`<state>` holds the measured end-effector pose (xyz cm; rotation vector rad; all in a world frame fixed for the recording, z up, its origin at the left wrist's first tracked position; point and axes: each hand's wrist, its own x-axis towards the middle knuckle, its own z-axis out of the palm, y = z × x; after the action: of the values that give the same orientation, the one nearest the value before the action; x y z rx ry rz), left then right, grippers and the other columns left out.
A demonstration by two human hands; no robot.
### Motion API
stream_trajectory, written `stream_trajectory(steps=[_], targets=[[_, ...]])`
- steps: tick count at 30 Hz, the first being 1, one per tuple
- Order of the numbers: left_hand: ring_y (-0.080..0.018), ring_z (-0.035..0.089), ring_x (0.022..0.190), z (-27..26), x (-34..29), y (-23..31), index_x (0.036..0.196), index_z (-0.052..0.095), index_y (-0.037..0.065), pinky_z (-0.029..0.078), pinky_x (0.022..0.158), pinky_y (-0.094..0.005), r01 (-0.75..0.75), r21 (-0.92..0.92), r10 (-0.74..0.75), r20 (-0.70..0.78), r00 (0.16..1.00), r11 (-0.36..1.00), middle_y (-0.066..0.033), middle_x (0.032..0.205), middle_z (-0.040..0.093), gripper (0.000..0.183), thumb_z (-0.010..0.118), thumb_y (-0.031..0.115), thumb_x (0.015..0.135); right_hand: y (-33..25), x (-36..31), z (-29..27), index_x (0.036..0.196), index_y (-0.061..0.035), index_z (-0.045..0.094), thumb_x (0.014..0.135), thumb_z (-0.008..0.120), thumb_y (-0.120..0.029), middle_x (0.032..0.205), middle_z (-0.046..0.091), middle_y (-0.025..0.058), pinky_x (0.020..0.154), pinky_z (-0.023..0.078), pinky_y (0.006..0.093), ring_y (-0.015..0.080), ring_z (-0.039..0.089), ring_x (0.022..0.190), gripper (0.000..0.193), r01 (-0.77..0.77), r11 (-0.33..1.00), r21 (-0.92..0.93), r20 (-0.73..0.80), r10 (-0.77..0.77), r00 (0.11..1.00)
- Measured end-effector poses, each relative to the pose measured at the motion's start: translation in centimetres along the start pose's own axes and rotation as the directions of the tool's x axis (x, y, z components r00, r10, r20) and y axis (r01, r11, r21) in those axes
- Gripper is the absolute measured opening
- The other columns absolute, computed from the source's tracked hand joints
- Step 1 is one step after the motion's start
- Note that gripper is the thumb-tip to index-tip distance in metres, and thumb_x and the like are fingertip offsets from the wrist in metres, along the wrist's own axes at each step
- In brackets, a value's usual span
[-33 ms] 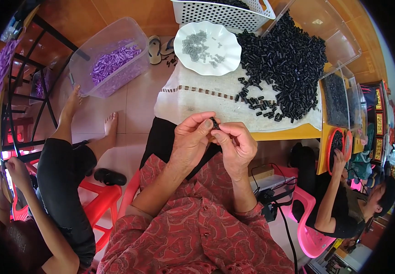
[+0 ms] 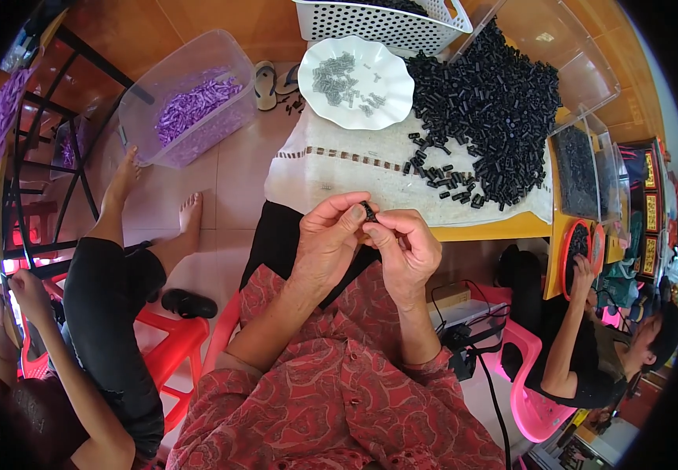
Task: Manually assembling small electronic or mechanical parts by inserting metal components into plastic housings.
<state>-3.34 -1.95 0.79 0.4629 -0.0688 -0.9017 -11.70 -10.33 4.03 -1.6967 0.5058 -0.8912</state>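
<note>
A small black plastic tube is pinched between the fingertips of both hands, just in front of the table's near edge. My left hand grips it with thumb and forefinger. The thumb and forefinger of my right hand close on its near right side; fingers cover much of the piece. Beyond my hands, a large heap of similar black tubes lies on the white cloth, with looser ones at its near edge. Small clear plastic pieces lie on a white scalloped plate at the back.
Behind the plate stands a white perforated basket. Clear bins are at the right. A clear tub of purple pieces sits on the floor at left. People sit on both sides; one reaches into a red basket. Black cables hang near my right.
</note>
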Motion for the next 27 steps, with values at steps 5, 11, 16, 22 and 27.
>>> stream_trajectory(steps=[5,11,16,22,27], targets=[[-0.0172,0.064,0.091,0.1,0.0,-0.1,0.116,0.063,0.000,0.055,0.076,-0.0307,-0.011,0.016,0.011,0.012,1.000,1.000,-0.0119,0.105,0.067,0.021,0.057,0.006,0.097,0.1,0.0,0.1,0.089,0.0016,0.064,0.079,0.076,0.003,0.083,0.066,0.0093,0.059,0.051,0.0232,0.0118,0.064,0.070,0.015,0.005,1.000,-0.005,-0.022,-0.006,1.000],[-0.0155,0.062,0.091,-0.2,-0.1,-0.5,0.117,0.063,0.000,0.052,0.078,-0.0297,-0.036,-0.006,0.037,0.057,0.998,0.999,-0.0111,0.103,0.067,0.022,0.057,0.005,0.097,0.1,0.2,0.3,0.084,0.0006,0.062,0.080,0.076,0.002,0.080,0.066,0.0100,0.057,0.051,0.0241,0.0134,0.064,0.068,0.014,0.082,0.992,-0.094,-0.030,-0.085,0.996],[-0.0158,0.062,0.092,0.0,0.0,0.1,0.117,0.063,0.000,0.051,0.079,-0.0300,-0.021,-0.013,0.022,0.046,0.999,1.000,-0.0105,0.103,0.067,0.022,0.057,0.006,0.097,0.2,0.4,0.3,0.084,0.0003,0.062,0.078,0.078,0.000,0.079,0.065,0.0095,0.056,0.051,0.0246,0.0142,0.064,0.068,0.017,0.127,0.988,-0.091,0.026,-0.125,0.992],[-0.0167,0.063,0.095,0.2,0.1,0.6,0.121,0.060,0.000,0.053,0.081,-0.0309,0.006,-0.006,-0.006,0.049,0.999,1.000,-0.0101,0.101,0.067,0.026,0.057,0.004,0.096,-0.6,1.4,-0.8,0.093,-0.0005,0.064,0.073,0.082,-0.002,0.087,0.066,0.0104,0.059,0.052,0.0252,0.0145,0.065,0.074,0.026,0.131,0.976,-0.174,0.119,-0.111,0.987],[-0.0163,0.063,0.094,-0.1,0.3,0.7,0.127,0.056,-0.001,0.053,0.082,-0.0291,0.024,0.009,-0.024,0.090,0.996,1.000,-0.0093,0.098,0.066,0.032,0.058,0.003,0.095,-0.9,2.8,-0.8,0.107,-0.0018,0.066,0.069,0.083,-0.003,0.094,0.067,0.0091,0.069,0.052,0.0280,0.0169,0.063,0.082,0.042,0.223,0.963,-0.148,0.171,-0.197,0.965]])
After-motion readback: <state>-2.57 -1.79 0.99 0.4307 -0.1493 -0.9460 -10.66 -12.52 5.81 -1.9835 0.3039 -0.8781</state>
